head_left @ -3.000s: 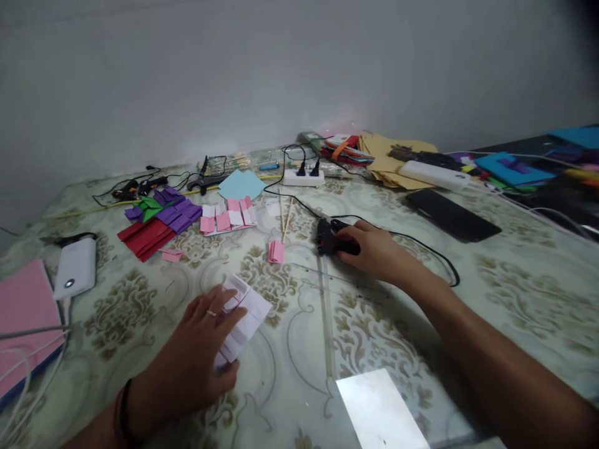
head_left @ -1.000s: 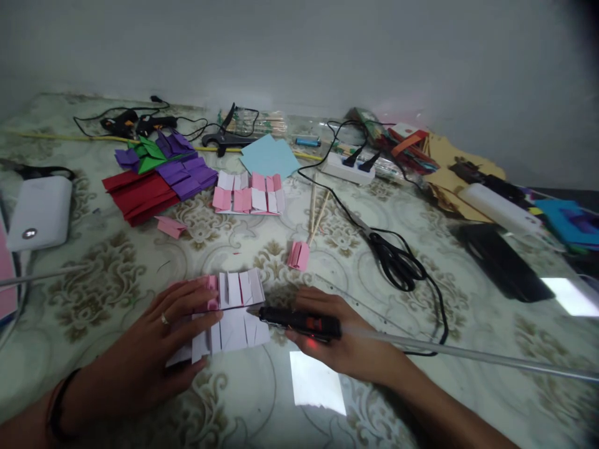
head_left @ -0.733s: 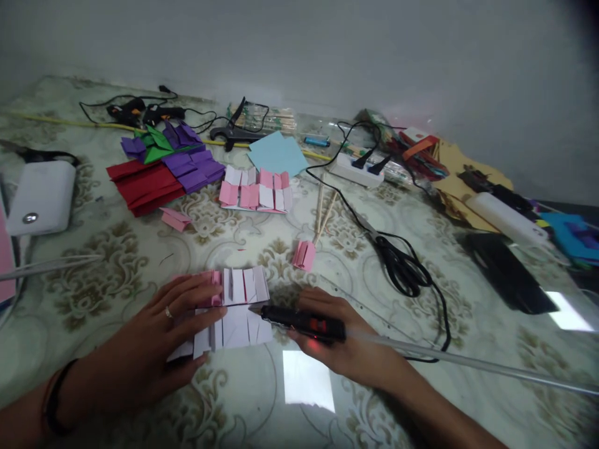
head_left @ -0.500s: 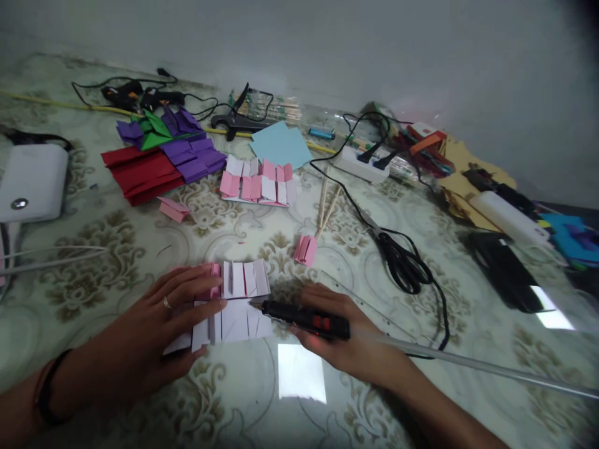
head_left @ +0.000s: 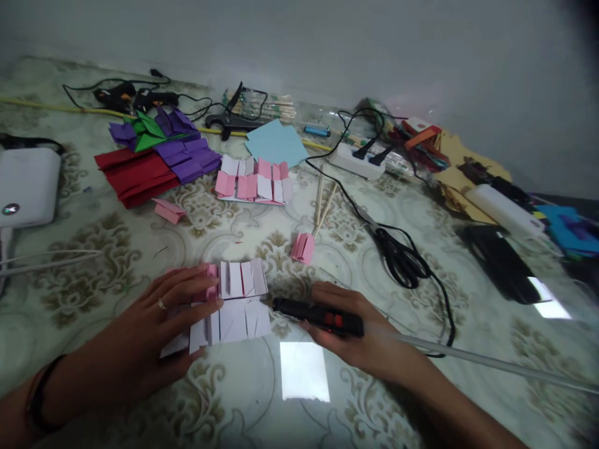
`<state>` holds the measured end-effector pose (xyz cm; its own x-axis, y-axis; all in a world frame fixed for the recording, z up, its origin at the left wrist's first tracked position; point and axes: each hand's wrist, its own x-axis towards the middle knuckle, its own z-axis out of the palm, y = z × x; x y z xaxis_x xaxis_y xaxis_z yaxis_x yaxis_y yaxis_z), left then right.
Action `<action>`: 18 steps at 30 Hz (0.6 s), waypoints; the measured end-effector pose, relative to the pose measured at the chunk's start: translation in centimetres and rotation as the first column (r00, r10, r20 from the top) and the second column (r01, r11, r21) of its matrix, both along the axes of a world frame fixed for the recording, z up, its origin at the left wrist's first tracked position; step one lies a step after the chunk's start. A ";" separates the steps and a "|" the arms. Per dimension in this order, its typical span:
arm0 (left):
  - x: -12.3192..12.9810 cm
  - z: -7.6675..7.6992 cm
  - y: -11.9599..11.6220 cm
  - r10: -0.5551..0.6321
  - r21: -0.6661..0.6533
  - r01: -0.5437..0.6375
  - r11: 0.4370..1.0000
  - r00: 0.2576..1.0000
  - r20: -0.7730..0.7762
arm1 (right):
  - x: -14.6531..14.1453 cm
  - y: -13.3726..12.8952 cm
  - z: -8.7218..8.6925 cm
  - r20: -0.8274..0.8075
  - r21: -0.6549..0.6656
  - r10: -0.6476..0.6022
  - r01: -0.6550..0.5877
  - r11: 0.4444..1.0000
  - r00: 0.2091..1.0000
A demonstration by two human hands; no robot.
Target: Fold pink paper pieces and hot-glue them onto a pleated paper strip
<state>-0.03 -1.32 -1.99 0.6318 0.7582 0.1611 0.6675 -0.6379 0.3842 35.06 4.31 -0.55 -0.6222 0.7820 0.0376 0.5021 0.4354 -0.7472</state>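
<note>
My right hand is wrapped round a black hot glue gun with red marks and a red light. A long clear glue stick runs out of its back. The gun's nozzle is beside the right edge of a folded white and pink paper piece, just above the table. My left hand lies with stretched fingers over the left part of that piece, covering some of its pink folds. A small pink folded paper lies beyond the gun.
Farther back are a pink and white folded piece, red paper, purple folds and light blue sheets. Scissors, a power strip with cords and a black phone lie right. A white box stands left.
My right hand has drawn the glue gun a little to the right, off the white paper's surface. My left hand stays on the paper. The whole view has shifted slightly.
</note>
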 end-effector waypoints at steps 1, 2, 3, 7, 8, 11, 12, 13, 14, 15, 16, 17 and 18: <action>0.0 0.0 0.0 0.003 -0.001 -0.003 1.000 1.000 -0.002 | 0.2 0.0 -0.1 -0.001 -0.002 -0.002 0.002 1.000 1.000; 0.0 0.0 0.0 0.003 -0.002 -0.003 1.000 1.000 -0.002 | 0.4 -0.1 -0.2 -0.005 -0.005 0.000 0.000 1.000 1.000; 0.0 0.0 0.0 0.001 -0.002 -0.001 1.000 1.000 0.003 | 0.5 -0.1 -0.3 -0.011 -0.005 0.003 -0.003 1.000 1.000; 0.2 0.0 0.3 -0.003 0.009 0.003 1.000 1.000 0.003 | 0.8 0.1 -0.3 -0.024 0.005 0.038 -0.038 0.999 0.999; 0.3 0.0 0.4 -0.003 0.013 0.003 1.000 1.000 -0.003 | 0.8 0.2 -0.2 -0.033 0.007 0.051 -0.050 0.999 0.998; 0.6 0.0 0.7 -0.008 0.019 0.008 1.000 1.000 -0.007 | 0.8 0.5 -0.2 -0.066 0.008 0.104 -0.104 0.995 0.992; 0.6 0.1 0.8 -0.010 0.016 0.010 1.000 1.000 -0.004 | 0.9 0.6 -0.2 -0.076 0.009 0.116 -0.116 0.993 0.990; 0.7 0.1 0.9 -0.010 0.014 0.010 1.000 1.000 -0.001 | 0.9 0.6 -0.2 -0.083 0.007 0.127 -0.127 0.992 0.988; 0.7 0.2 0.9 -0.009 0.013 0.009 1.000 1.000 0.003 | 1.0 0.6 -0.2 -0.093 0.004 0.135 -0.136 0.991 0.986; 0.7 0.2 0.9 -0.009 0.010 0.009 1.000 1.000 0.005 | 1.1 0.7 -0.2 -0.107 0.002 0.137 -0.138 0.990 0.985; 0.8 0.3 0.9 -0.008 0.008 0.008 1.000 1.000 0.007 | 1.2 0.7 -0.2 -0.121 -0.002 0.135 -0.137 0.991 0.983; 0.8 0.4 0.9 -0.007 0.007 0.007 1.000 1.000 0.008 | 1.2 0.7 -0.2 -0.133 -0.007 0.136 -0.138 0.990 0.982; 0.8 0.5 0.9 -0.009 0.004 0.009 1.000 1.000 0.007 | 1.1 0.8 -0.1 -0.143 -0.012 0.137 -0.140 0.990 0.980</action>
<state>0.78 -0.38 -1.51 0.6374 0.7518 0.1687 0.6590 -0.6454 0.3862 36.21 5.09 -0.62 -0.7140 0.6903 0.1169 0.3269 0.4764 -0.8162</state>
